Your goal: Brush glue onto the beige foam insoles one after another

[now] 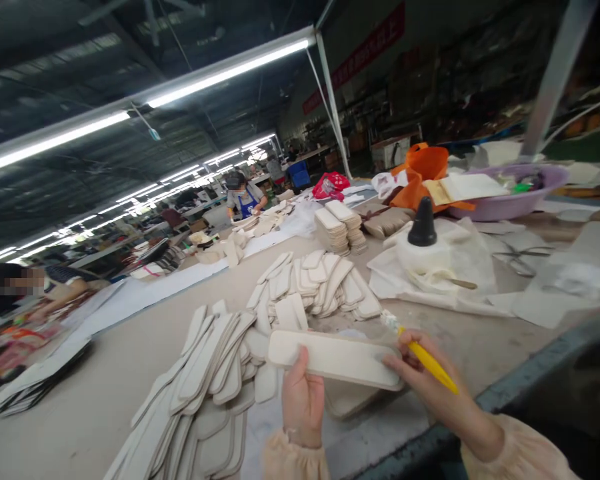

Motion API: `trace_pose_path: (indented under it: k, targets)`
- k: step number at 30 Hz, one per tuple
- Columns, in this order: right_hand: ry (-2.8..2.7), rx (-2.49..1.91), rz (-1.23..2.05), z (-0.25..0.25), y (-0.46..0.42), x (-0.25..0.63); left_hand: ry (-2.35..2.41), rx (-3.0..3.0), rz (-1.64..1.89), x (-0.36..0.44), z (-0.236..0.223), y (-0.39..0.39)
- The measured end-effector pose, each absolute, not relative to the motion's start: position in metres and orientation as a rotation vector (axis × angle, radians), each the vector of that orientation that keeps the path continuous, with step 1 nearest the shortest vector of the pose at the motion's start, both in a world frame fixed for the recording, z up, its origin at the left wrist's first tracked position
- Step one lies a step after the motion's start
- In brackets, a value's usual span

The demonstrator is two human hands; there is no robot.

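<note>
- The left hand [303, 400] grips the near end of a cream insole piece [333, 359] from below, thumb pressed on its top face, holding it flat and level above the table's near edge
- The right hand [430, 383] is closed around a yellow-handled brush [427, 360], pinching it between thumb and fingers; its forefinger touches the right end of the insole piece, and the pale bristle tip [391, 323] sticks up just past that piece's far corner
- Under the held piece lies another cream piece [347, 400] on the table [105, 373]
- To the left, a long fanned row of overlapping cream insole pieces [200, 393] runs toward the near left corner
- Just beyond the held piece sits a second fanned heap of the same pieces [315, 283]
- Further right, a white bottle with a black cone-shaped cap [423, 227] stands on crumpled white sheeting [460, 280], with scissors [523, 257] lying near it
- Behind those, two neat stacks of pieces [341, 228] stand side by side
- At far right, a purple basin [510, 200] holds papers, with an orange bag [423, 170] beside it
- Far off, a person in a blue apron [245, 195] works at the same long table, and another person [25, 287] sits at the left edge under strip lights [145, 100]
</note>
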State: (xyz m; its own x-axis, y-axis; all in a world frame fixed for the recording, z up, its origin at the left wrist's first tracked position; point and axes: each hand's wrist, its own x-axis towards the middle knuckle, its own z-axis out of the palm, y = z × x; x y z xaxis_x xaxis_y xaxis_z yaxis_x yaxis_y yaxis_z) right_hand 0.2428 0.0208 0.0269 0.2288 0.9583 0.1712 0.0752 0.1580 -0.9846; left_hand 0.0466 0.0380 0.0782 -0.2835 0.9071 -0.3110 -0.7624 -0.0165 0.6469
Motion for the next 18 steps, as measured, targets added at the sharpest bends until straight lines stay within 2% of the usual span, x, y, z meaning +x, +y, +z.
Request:
trace_pose_path:
  k: [6, 18]
  targets:
    - [-1.145, -1.346, 0.674, 0.019, 0.027, 0.247, 0.781, 0.23, 1.688, 0.05, 0.072, 0.036]
    - [-1.112, -1.395, 0.607, 0.022, 0.026, 0.248, 0.817, 0.111, 1.665, 0.013, 0.1, 0.04]
